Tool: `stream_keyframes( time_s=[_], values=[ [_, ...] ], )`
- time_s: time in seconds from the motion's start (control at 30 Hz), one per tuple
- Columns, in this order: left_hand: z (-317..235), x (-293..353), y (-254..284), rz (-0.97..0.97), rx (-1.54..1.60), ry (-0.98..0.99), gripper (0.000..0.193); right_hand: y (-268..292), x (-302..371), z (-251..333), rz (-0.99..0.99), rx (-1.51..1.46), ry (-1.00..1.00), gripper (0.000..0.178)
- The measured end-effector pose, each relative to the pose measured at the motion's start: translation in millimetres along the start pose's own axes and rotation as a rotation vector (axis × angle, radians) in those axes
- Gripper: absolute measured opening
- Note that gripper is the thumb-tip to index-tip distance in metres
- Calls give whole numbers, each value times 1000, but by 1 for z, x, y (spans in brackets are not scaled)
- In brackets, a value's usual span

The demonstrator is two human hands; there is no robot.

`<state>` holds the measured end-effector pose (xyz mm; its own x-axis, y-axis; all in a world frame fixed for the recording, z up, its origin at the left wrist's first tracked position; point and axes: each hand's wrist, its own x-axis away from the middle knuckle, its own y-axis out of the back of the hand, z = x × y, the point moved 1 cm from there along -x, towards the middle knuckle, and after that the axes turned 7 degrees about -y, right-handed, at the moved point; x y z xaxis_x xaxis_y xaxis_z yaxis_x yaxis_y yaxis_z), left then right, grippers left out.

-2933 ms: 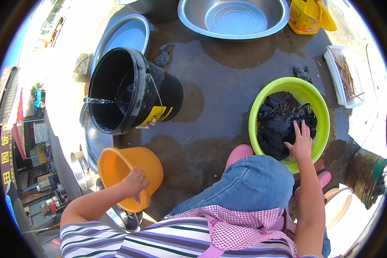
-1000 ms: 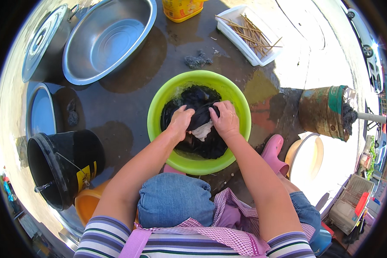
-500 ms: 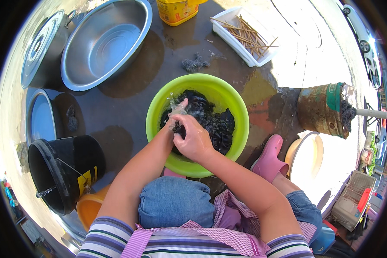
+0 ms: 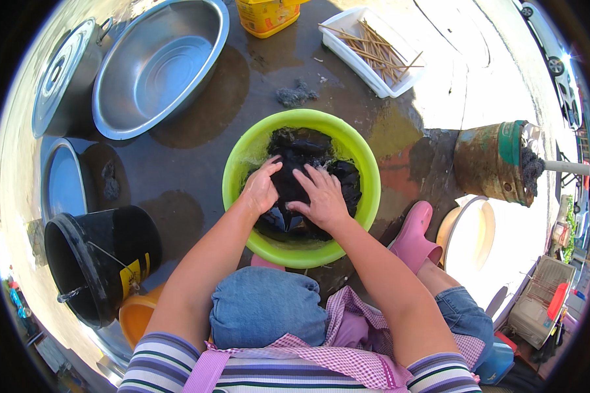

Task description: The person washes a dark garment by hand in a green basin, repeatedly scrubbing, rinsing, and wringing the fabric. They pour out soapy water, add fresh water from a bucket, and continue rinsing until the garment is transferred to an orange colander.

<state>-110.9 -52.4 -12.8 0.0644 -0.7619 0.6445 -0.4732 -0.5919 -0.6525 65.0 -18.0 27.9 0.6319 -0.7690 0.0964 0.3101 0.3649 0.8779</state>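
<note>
A lime-green basin point(image 4: 294, 256) stands on the wet floor in front of my knees. Wet black cloth point(image 4: 291, 171) lies bunched in it, with water around the folds. My left hand point(image 4: 263, 188) is at the left side of the cloth, fingers apart and palm turned inward. Over the right part, my right hand point(image 4: 324, 199) spreads its fingers, touching or just above the cloth. Nothing is gripped that I can see. The lower folds are hidden under my hands and the water.
At the left are a large metal basin point(image 4: 115, 111), a lidded pot point(image 4: 59, 78) and a black bucket point(image 4: 105, 242) on its side. A white tray of thin sticks point(image 4: 357, 56), a steel-wool-like clump point(image 4: 296, 95) and a yellow container point(image 4: 267, 16) lie beyond. A rusty can point(image 4: 488, 160) stands right.
My hands were together at the left of the basin with water splashing between them. They have moved apart, the right one rightward, and now spread over the black cloth.
</note>
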Motion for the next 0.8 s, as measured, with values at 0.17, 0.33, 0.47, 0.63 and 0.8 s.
stream_keyframes(
  time_s=[0.17,0.33,0.47,0.63,0.8],
  values=[
    [3,-6,-18,-172,-232,48,38,-24,-21,-46,332,-27,-451,83],
    [6,-9,-4,-81,-89,33,42,8,-40,17,125,-589,-300,51],
    [-19,6,-23,113,75,80,45,69,-3,108,50,-503,20,33],
    [1,32,-33,-273,97,-43,32,29,-20,59,-322,-262,-89,19],
    [2,0,9,-266,-401,-89,76,9,-17,-19,-284,196,-107,24]
  ],
)
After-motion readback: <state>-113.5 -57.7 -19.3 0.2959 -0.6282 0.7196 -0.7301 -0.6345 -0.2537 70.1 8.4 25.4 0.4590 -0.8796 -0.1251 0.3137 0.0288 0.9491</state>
